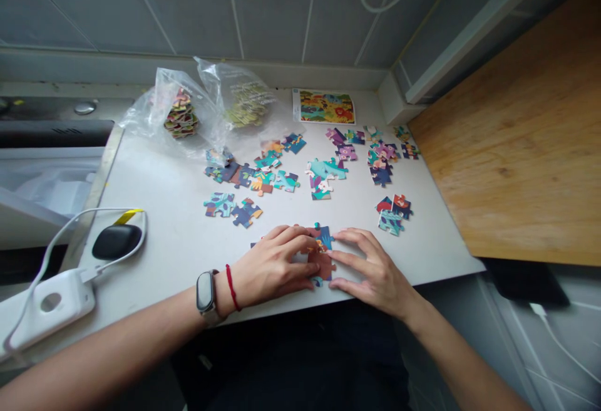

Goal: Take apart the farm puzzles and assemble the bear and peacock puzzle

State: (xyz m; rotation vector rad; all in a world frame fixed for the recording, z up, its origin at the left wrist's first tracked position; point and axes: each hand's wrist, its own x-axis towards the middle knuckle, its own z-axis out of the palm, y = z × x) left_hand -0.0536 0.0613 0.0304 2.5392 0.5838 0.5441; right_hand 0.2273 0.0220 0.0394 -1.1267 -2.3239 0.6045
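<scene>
Near the front edge of the counter lies a small group of joined jigsaw puzzle pieces [323,264], brown and blue with some orange. My left hand [284,260] rests over its left part, fingers stretched out and touching the pieces, so that part is hidden. From the other side my right hand [370,267] has its fingers spread, the tips at the right edge of the group. Beyond the hands sit other puzzle clusters: a teal one [326,173] in the middle, dark blue and orange pieces [244,175] to the left, and red and teal pieces [394,213] to the right.
Two clear plastic bags [188,110] with stacked pieces stand at the back, beside a picture card [326,107]. At left are a black case [117,240], a white cable and a power strip [51,307]. A wooden board [526,148] borders the right side.
</scene>
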